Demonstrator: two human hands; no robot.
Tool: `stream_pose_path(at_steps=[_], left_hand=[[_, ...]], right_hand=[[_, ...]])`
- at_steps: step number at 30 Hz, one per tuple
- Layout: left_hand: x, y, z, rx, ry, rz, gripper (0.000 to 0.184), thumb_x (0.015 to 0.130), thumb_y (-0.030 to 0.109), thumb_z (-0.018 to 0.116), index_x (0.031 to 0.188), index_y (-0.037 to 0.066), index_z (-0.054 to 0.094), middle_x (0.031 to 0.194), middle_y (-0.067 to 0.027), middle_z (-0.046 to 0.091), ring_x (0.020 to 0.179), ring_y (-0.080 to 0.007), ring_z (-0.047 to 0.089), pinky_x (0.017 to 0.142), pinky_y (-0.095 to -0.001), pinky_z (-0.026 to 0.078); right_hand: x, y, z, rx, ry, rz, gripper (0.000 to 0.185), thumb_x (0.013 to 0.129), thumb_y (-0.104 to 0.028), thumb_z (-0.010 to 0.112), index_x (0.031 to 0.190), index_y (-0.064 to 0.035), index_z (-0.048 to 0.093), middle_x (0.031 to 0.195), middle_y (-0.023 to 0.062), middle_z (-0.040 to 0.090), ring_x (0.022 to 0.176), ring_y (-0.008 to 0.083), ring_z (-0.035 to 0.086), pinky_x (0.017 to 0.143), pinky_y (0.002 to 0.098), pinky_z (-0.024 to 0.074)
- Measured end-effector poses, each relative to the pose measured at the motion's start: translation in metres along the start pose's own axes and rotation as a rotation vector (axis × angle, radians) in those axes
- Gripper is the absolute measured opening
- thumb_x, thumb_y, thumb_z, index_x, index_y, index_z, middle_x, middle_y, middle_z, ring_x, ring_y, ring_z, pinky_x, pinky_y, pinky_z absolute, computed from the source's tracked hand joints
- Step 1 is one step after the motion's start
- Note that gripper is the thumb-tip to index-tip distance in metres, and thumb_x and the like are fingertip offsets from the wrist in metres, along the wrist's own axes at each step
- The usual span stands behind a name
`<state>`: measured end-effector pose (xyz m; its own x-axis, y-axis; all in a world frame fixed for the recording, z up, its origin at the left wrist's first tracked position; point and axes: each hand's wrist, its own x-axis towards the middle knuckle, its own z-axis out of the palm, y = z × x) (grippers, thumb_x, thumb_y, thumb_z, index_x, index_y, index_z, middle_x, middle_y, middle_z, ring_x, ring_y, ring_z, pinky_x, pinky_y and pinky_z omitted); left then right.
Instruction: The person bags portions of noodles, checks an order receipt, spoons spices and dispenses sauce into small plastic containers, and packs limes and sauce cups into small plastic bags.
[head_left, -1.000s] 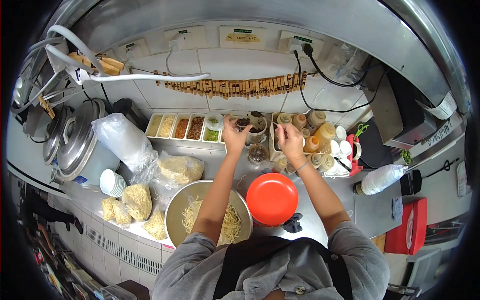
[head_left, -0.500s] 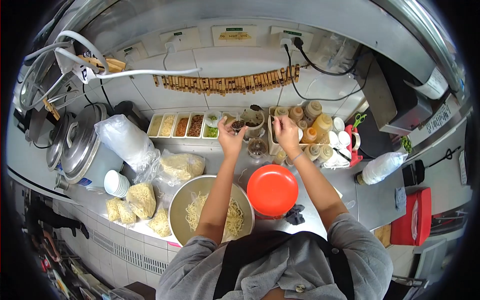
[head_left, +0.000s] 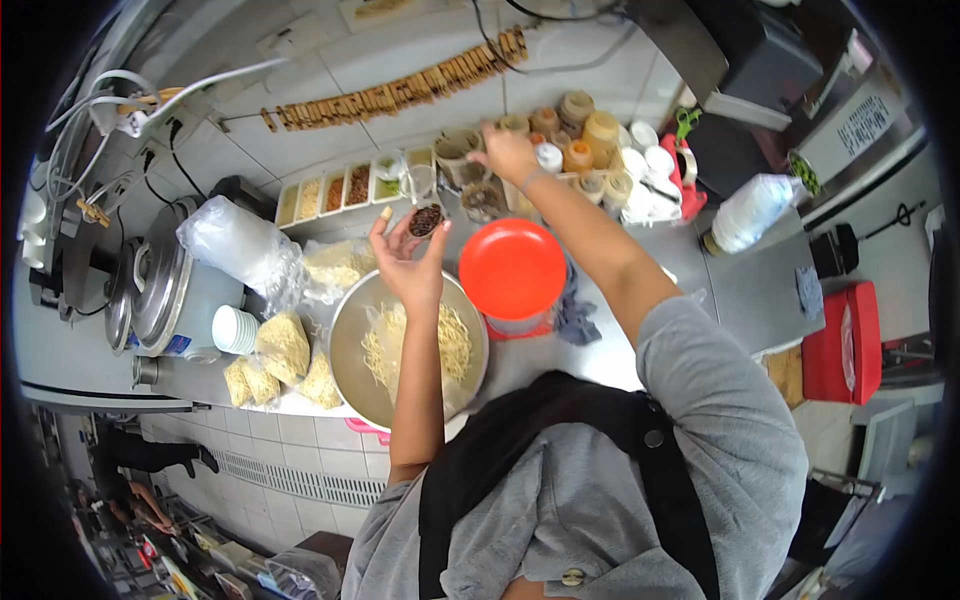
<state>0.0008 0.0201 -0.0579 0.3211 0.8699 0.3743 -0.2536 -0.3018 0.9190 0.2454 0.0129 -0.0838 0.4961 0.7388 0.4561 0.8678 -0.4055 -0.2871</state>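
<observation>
Head view: left hand (head_left: 408, 265) is gripping a small cup (head_left: 428, 207) of dark bits (head_left: 426, 222), just beyond the metal bowl (head_left: 348, 358); right hand (head_left: 510, 155) is hovering between a smeared tub (head_left: 457, 150) and bottles (head_left: 601, 138), grip unclear.

The table (head_left: 750, 295) looks like smooth, shiny metal on my remote screen, as does the bowl (head_left: 349, 340). I read the red disc (head_left: 512, 268) as glossy plastic and the big bag (head_left: 230, 240) as thin, crinkled plastic. The clothespins (head_left: 405, 96) look like matt wood, the rag (head_left: 577, 312) creased cloth, the held food (head_left: 426, 221) rough.
</observation>
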Motion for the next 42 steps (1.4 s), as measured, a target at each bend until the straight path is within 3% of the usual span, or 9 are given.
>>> stream_pose_path(at_steps=[11,17,20,23,27,30,32,35,42], left_hand=[[-0.169,0.008,0.074,-0.165,-0.574,-0.065,0.071,0.066,0.000,0.077,0.124,0.002,0.036,0.105,-0.0158,0.060,0.095,-0.0207,0.061,0.083,-0.0320,0.049],[-0.238,-0.074,0.120,0.148,-0.840,-0.061,0.066,0.067,0.006,0.078,0.120,0.002,0.040,0.097,-0.0144,0.063,0.089,-0.0224,0.063,0.077,-0.0326,0.051],[-0.254,-0.099,0.137,0.388,-0.897,0.066,0.072,0.062,0.017,0.081,0.120,0.002,0.042,0.098,-0.0167,0.060,0.091,-0.0332,0.058,0.081,-0.0411,0.046],[-0.254,-0.084,0.140,0.551,-0.795,0.310,0.075,0.060,0.021,0.082,0.121,0.002,0.043,0.109,-0.0178,0.053,0.101,-0.0349,0.049,0.089,-0.0416,0.040],[-0.254,-0.070,0.111,0.549,-0.815,0.235,0.076,0.058,0.024,0.083,0.121,0.002,0.045,0.113,-0.0177,0.048,0.105,-0.0358,0.043,0.092,-0.0418,0.036],[-0.249,-0.062,0.073,0.604,-0.785,0.265,0.072,0.061,0.022,0.081,0.119,0.002,0.045,0.111,-0.0177,0.048,0.103,-0.0366,0.044,0.090,-0.0437,0.037],[-0.244,-0.059,0.052,0.613,-0.681,0.198,0.066,0.063,0.017,0.079,0.118,0.001,0.047,0.108,-0.0176,0.050,0.102,-0.0350,0.046,0.088,-0.0418,0.038],[-0.227,-0.052,0.037,0.652,-0.633,0.154,0.063,0.064,0.012,0.077,0.119,0.000,0.046,0.107,-0.0173,0.050,0.103,-0.0349,0.046,0.089,-0.0415,0.038],[-0.206,-0.049,0.046,0.787,-0.718,0.217,0.071,0.065,0.005,0.071,0.128,0.008,0.039,0.105,-0.0162,0.049,0.090,-0.0362,0.056,0.071,-0.0418,0.050]], right_hand=[[-0.201,0.079,-0.134,0.395,0.167,0.268,0.017,0.083,-0.019,0.063,0.082,-0.0022,0.063,0.066,0.0142,0.063,0.057,0.0261,0.061,0.053,0.0342,0.0465],[-0.360,0.113,-0.138,0.368,0.205,0.515,0.015,0.083,-0.016,0.062,0.083,-0.0018,0.063,0.062,0.0119,0.060,0.051,0.0215,0.058,0.049,0.0311,0.0449],[-0.402,0.095,-0.149,0.402,0.142,0.563,0.014,0.082,-0.015,0.063,0.089,-0.0024,0.062,0.068,0.0115,0.062,0.052,0.0219,0.058,0.050,0.0313,0.0460],[-0.393,0.087,-0.158,0.415,0.135,0.490,0.018,0.079,-0.012,0.065,0.093,-0.0027,0.061,0.078,0.0121,0.062,0.056,0.0225,0.059,0.054,0.0320,0.0476],[-0.339,0.070,-0.158,0.390,0.233,0.381,0.025,0.075,-0.009,0.067,0.098,-0.0030,0.060,0.090,0.0141,0.060,0.064,0.0241,0.061,0.061,0.0334,0.0492],[-0.308,0.066,-0.109,0.530,0.039,0.360,0.032,0.073,-0.009,0.070,0.102,-0.0028,0.059,0.092,0.0141,0.060,0.067,0.0242,0.060,0.062,0.0341,0.0489],[-0.299,0.056,-0.067,0.557,-0.383,0.291,0.036,0.070,-0.010,0.072,0.102,-0.0032,0.058,0.098,0.0173,0.058,0.073,0.0296,0.062,0.067,0.0380,0.0498],[-0.312,0.039,-0.017,0.123,-0.358,0.172,0.032,0.069,-0.010,0.071,0.097,-0.0024,0.059,0.093,0.0187,0.060,0.077,0.0350,0.062,0.071,0.0414,0.0497],[-0.290,0.040,-0.039,0.598,-0.417,0.434,0.014,0.070,-0.015,0.065,0.078,-0.0036,0.060,0.068,0.0117,0.063,0.071,0.0272,0.063,0.071,0.0385,0.0508]])
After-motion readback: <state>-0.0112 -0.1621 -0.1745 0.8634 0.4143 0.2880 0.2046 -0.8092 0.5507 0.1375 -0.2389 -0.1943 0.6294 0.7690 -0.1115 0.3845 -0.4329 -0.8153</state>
